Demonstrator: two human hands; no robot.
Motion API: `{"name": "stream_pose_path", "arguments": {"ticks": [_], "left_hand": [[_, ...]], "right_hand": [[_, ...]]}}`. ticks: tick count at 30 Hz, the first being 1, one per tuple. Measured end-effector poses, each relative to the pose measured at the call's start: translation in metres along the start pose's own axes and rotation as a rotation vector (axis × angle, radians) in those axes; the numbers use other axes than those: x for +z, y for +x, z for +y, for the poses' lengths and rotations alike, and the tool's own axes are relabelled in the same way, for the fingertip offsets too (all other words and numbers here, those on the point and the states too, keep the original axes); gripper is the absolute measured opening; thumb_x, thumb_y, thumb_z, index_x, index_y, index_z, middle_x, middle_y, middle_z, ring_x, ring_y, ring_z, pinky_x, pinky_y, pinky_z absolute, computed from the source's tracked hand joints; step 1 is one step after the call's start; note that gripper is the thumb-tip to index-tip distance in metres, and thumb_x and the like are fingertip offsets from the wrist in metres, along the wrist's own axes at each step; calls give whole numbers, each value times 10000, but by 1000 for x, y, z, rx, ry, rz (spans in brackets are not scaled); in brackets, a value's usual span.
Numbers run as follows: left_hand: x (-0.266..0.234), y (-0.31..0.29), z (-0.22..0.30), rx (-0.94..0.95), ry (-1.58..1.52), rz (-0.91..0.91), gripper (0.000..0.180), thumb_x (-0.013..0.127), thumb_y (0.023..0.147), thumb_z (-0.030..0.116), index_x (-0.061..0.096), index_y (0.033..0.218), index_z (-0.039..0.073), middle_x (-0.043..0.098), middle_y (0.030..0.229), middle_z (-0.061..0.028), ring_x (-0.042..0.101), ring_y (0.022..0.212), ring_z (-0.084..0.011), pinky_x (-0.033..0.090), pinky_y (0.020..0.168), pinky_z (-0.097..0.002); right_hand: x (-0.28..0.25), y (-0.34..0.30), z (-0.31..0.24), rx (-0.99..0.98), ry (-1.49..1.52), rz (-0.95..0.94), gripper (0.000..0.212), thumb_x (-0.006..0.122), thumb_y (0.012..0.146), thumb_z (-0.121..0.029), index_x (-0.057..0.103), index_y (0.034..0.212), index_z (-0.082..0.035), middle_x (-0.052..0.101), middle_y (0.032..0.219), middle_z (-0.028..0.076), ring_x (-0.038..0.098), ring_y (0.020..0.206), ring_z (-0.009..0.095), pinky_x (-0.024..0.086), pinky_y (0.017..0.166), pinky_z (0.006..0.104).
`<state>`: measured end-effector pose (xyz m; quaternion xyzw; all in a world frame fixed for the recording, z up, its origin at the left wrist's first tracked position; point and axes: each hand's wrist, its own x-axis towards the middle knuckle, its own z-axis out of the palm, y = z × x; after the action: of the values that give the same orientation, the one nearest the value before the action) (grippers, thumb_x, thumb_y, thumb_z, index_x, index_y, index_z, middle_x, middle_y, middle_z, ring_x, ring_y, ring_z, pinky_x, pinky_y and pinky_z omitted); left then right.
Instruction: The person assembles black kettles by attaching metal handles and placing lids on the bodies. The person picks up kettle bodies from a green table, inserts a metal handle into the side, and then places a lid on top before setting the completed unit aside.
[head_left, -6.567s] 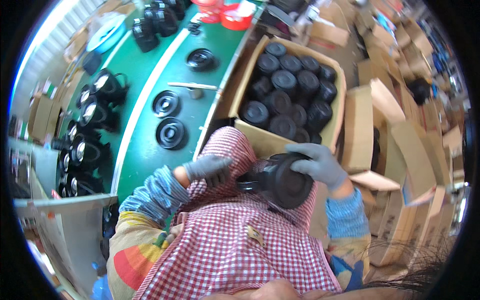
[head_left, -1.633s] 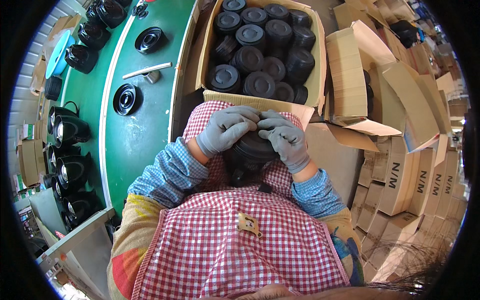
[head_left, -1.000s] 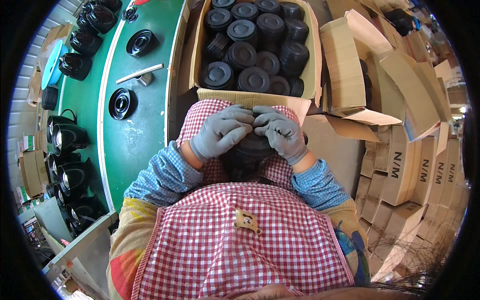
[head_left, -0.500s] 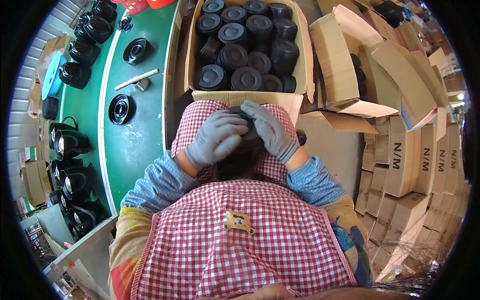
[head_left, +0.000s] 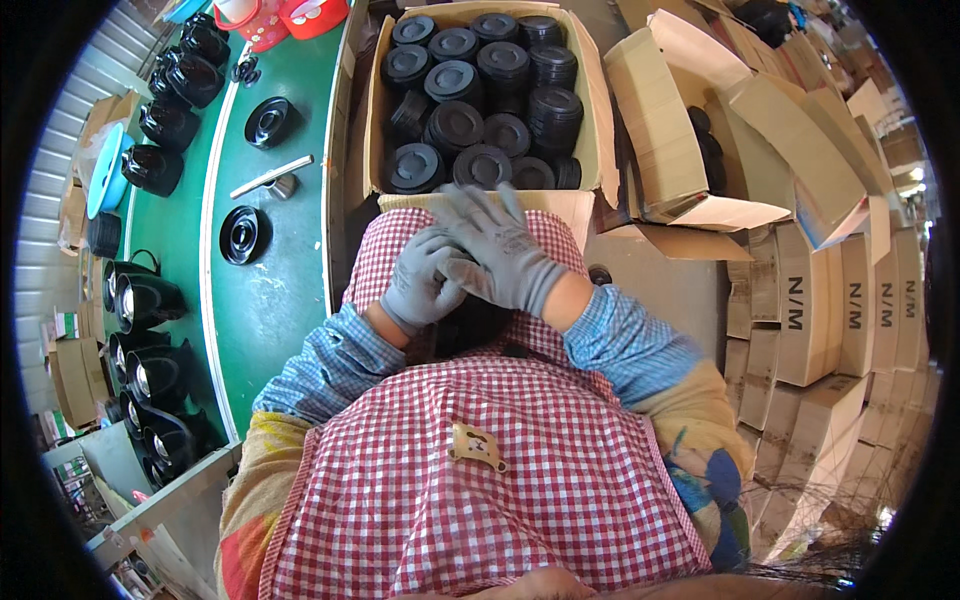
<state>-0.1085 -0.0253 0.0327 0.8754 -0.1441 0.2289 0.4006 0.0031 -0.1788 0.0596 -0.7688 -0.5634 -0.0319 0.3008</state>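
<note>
A black round part (head_left: 478, 325) sits in the person's lap, on the red-checked apron (head_left: 480, 470), mostly hidden under both gloved hands. The left hand (head_left: 425, 280), in a grey glove, curls over the part's left side with fingers bent around it, grasping it. The right hand (head_left: 495, 250), also grey-gloved, lies across the top with its fingers stretched flat and spread toward the box ahead; whether it grips the part or only rests on it cannot be told.

Just beyond the hands stands an open cardboard box (head_left: 590, 120) packed with stacks of black round lids (head_left: 470, 90), its near flap touching the apron's upper edge. To the left runs a green table (head_left: 280, 290), carrying 2 loose black discs (head_left: 243, 235), a short metal tool (head_left: 270, 177) and a row of black kettle-like bodies (head_left: 145, 300) along its far side. 2 red baskets (head_left: 290, 15) stand at the table's far end. To the right, folded and open cardboard cartons (head_left: 830, 300) are piled closely together.
</note>
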Motion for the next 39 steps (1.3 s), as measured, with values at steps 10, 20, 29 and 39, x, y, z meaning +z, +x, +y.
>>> {"name": "stream_pose_path", "arguments": {"ticks": [10, 20, 29, 39], "left_hand": [[-5, 2, 4, 38, -105, 29, 118, 620, 858, 96, 713, 878, 28, 743, 970, -129, 687, 929, -313, 533, 912, -436], [-11, 3, 15, 96, -148, -62, 90, 657, 853, 87, 703, 924, 58, 742, 1025, -126, 697, 984, -306, 508, 962, -474], [-11, 8, 20, 123, -188, -155, 90, 674, 836, 103, 688, 913, 57, 734, 1026, -117, 683, 956, -307, 513, 881, -438], [-33, 47, -33, -526, -435, -466, 302, 550, 1014, 162, 630, 1279, 40, 636, 1322, -136, 600, 1246, -292, 459, 1095, -387]], "right_hand": [[14, 2, 30, 55, -50, -258, 757, 356, 1053, -498, 175, 1618, -27, 169, 1673, 231, 162, 1554, 392, 88, 1249, 523], [21, 28, 53, 102, 246, -485, 524, 470, 1070, -327, 438, 1520, -60, 476, 1529, 177, 428, 1434, 332, 319, 1200, 444], [83, 38, 71, -224, 433, -161, 598, 457, 1056, -411, 372, 1568, -115, 292, 1647, 177, 320, 1505, 340, 250, 1226, 457], [-35, -2, 59, -365, 269, -253, 949, 636, 845, -662, 312, 1610, -204, 301, 1639, 188, 214, 1532, 400, 136, 1240, 570]]}}
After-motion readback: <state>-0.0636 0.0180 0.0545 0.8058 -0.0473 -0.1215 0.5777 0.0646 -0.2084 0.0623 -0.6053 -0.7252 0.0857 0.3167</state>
